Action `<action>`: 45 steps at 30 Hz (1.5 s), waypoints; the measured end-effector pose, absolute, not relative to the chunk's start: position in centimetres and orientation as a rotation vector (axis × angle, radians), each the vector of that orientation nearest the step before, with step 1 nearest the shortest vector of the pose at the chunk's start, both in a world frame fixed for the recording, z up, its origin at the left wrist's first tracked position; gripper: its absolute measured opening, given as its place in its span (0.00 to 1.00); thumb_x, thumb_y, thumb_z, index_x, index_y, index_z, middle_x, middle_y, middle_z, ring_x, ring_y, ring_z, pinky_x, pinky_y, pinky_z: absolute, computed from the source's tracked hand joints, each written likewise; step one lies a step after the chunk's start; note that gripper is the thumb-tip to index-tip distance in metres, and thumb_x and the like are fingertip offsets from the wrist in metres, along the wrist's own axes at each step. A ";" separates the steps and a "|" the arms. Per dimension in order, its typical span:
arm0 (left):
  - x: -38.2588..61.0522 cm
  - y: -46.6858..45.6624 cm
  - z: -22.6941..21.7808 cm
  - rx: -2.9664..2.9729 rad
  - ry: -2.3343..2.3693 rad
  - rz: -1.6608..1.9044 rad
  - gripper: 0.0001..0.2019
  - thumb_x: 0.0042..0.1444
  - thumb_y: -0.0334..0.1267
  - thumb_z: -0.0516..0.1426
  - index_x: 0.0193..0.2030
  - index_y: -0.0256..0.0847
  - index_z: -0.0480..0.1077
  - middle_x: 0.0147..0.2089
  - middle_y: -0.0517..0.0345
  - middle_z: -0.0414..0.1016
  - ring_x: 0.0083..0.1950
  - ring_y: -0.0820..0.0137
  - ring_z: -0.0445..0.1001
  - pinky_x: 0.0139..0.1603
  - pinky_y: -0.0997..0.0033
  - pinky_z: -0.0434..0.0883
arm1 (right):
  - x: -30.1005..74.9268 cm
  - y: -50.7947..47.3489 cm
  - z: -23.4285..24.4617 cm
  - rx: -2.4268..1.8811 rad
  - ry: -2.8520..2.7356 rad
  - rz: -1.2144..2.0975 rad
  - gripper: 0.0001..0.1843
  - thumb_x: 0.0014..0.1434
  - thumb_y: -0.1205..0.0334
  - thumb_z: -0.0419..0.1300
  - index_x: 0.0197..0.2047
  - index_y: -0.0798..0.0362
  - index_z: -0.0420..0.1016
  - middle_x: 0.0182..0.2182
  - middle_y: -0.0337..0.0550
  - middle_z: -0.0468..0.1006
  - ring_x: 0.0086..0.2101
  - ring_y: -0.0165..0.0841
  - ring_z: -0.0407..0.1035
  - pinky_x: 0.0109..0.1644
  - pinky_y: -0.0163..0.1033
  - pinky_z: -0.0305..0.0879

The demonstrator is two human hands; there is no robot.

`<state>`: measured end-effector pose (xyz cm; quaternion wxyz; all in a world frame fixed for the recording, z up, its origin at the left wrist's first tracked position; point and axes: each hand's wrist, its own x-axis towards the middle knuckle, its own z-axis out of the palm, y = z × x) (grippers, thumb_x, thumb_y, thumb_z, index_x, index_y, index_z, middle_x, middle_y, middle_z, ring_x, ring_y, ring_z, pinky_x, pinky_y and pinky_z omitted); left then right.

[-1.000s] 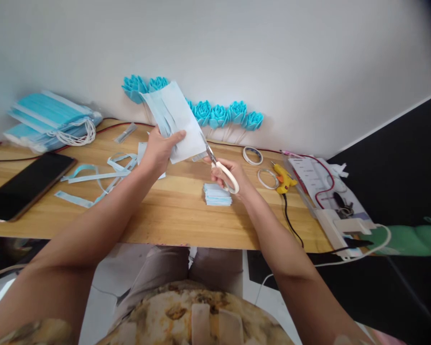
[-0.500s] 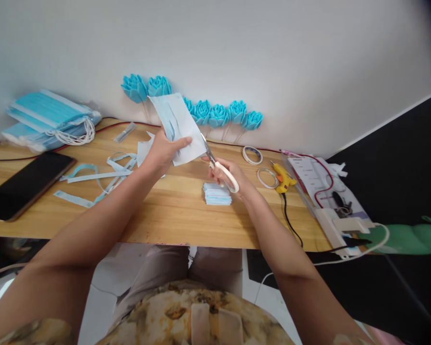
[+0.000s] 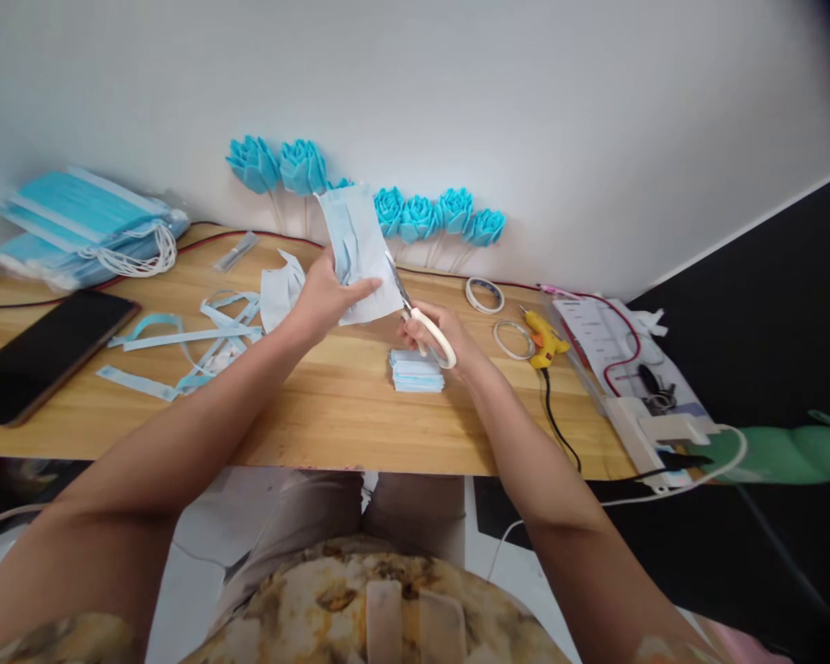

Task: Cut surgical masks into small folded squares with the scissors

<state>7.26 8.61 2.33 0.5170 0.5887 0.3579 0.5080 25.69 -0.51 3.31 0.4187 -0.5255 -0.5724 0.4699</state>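
Pinching the sheet (image 3: 366, 231) in its fingers (image 3: 363, 289), the left hand (image 3: 328, 293) is held above the worktop (image 3: 360, 415). The scissors (image 3: 435, 336) are gripped by the right hand (image 3: 454, 330), its fingers curled around the handles; the blades are placed at the sheet's right edge. A small stack (image 3: 416, 373) is set below the scissors. Strips (image 3: 192, 339) are strewn beside the phone (image 3: 52, 355).

The sheet (image 3: 370, 242) which I hold in my left hand (image 3: 332, 293) is thin and white, with a pale blue, creased part along its left side; it is raised and tilted. In my right hand (image 3: 451, 325) are scissors (image 3: 429, 327) with cream-white handles. Their metal blades point upward, slightly left, at the sheet's right edge.
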 end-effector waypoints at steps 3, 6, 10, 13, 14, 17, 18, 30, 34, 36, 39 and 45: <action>7.4 8.6 2.1 1.411 0.827 1.252 0.28 0.45 0.44 0.71 0.51 0.37 0.71 0.55 0.43 0.80 0.60 0.48 0.78 0.63 0.45 0.75 | 25.7 -0.5 3.3 -1.313 -1.431 1.169 0.25 0.48 0.42 0.71 0.34 0.54 0.72 0.25 0.35 0.72 0.23 0.24 0.63 0.26 0.34 0.56; 7.4 8.7 1.7 1.351 0.795 1.298 0.27 0.49 0.50 0.69 0.52 0.38 0.71 0.55 0.44 0.81 0.59 0.49 0.78 0.61 0.46 0.76 | 25.6 -0.5 3.1 -1.301 -1.397 1.161 0.25 0.48 0.41 0.71 0.34 0.53 0.72 0.26 0.36 0.72 0.22 0.24 0.62 0.26 0.34 0.56; 7.4 8.6 1.7 1.284 0.796 1.316 0.29 0.47 0.48 0.70 0.52 0.37 0.71 0.57 0.44 0.81 0.59 0.50 0.79 0.62 0.47 0.76 | 25.7 -0.4 2.7 -1.296 -1.389 1.145 0.27 0.48 0.38 0.71 0.34 0.53 0.71 0.24 0.33 0.70 0.21 0.23 0.60 0.24 0.33 0.55; 7.4 8.5 1.8 1.256 0.800 1.308 0.28 0.46 0.46 0.70 0.52 0.36 0.71 0.57 0.42 0.80 0.58 0.50 0.79 0.62 0.48 0.76 | 25.8 -0.3 2.5 -1.296 -1.385 1.146 0.27 0.47 0.38 0.71 0.33 0.53 0.71 0.23 0.33 0.69 0.20 0.23 0.60 0.24 0.33 0.54; 7.4 8.4 1.9 1.249 0.800 1.308 0.28 0.46 0.46 0.70 0.51 0.36 0.71 0.57 0.41 0.80 0.58 0.50 0.79 0.62 0.48 0.76 | 25.9 -0.3 2.5 -1.298 -1.383 1.144 0.27 0.48 0.38 0.70 0.33 0.53 0.71 0.23 0.33 0.69 0.20 0.23 0.60 0.24 0.33 0.54; 7.4 8.3 2.0 1.231 0.793 1.323 0.28 0.45 0.44 0.71 0.51 0.36 0.72 0.57 0.41 0.80 0.59 0.49 0.79 0.63 0.47 0.76 | 25.9 -0.4 2.5 -1.300 -1.380 1.146 0.26 0.49 0.38 0.70 0.34 0.53 0.72 0.23 0.34 0.70 0.20 0.23 0.60 0.23 0.33 0.52; 7.5 8.3 2.0 1.227 0.793 1.329 0.28 0.45 0.44 0.71 0.51 0.36 0.72 0.56 0.41 0.80 0.59 0.49 0.79 0.63 0.47 0.76 | 25.9 -0.4 2.5 -1.304 -1.377 1.147 0.26 0.48 0.38 0.70 0.34 0.53 0.72 0.23 0.34 0.70 0.20 0.23 0.60 0.22 0.33 0.52; 7.5 8.5 1.9 1.244 0.825 1.352 0.28 0.45 0.45 0.71 0.52 0.39 0.71 0.57 0.44 0.81 0.60 0.50 0.78 0.64 0.48 0.75 | 25.7 -0.4 2.3 -1.269 -1.342 1.159 0.26 0.48 0.39 0.72 0.28 0.53 0.69 0.21 0.34 0.72 0.17 0.21 0.59 0.18 0.31 0.52; 7.5 8.6 1.9 1.243 0.807 1.365 0.26 0.44 0.45 0.71 0.50 0.39 0.72 0.54 0.46 0.82 0.58 0.51 0.79 0.63 0.48 0.75 | 25.6 -0.3 2.2 -1.290 -1.326 1.157 0.25 0.48 0.40 0.72 0.30 0.53 0.71 0.21 0.34 0.72 0.16 0.21 0.59 0.18 0.31 0.54; 7.6 8.6 1.9 1.245 0.812 1.365 0.26 0.44 0.45 0.71 0.49 0.40 0.72 0.53 0.47 0.82 0.58 0.51 0.79 0.63 0.47 0.76 | 25.6 -0.3 2.1 -1.304 -1.316 1.158 0.26 0.47 0.40 0.72 0.30 0.53 0.71 0.21 0.33 0.72 0.16 0.21 0.59 0.17 0.31 0.54; 7.6 8.7 1.8 1.251 0.819 1.366 0.26 0.44 0.45 0.71 0.49 0.40 0.72 0.54 0.46 0.82 0.59 0.50 0.79 0.63 0.47 0.76 | 25.6 -0.2 2.1 -1.314 -1.300 1.163 0.26 0.46 0.39 0.73 0.29 0.53 0.71 0.20 0.33 0.72 0.16 0.21 0.59 0.17 0.30 0.53; 7.5 8.5 1.9 1.248 0.819 1.358 0.27 0.45 0.46 0.71 0.50 0.38 0.72 0.54 0.44 0.81 0.59 0.49 0.79 0.62 0.48 0.76 | 25.5 -0.3 2.2 -1.343 -1.305 1.138 0.26 0.45 0.40 0.74 0.29 0.52 0.71 0.20 0.33 0.72 0.16 0.21 0.59 0.17 0.30 0.52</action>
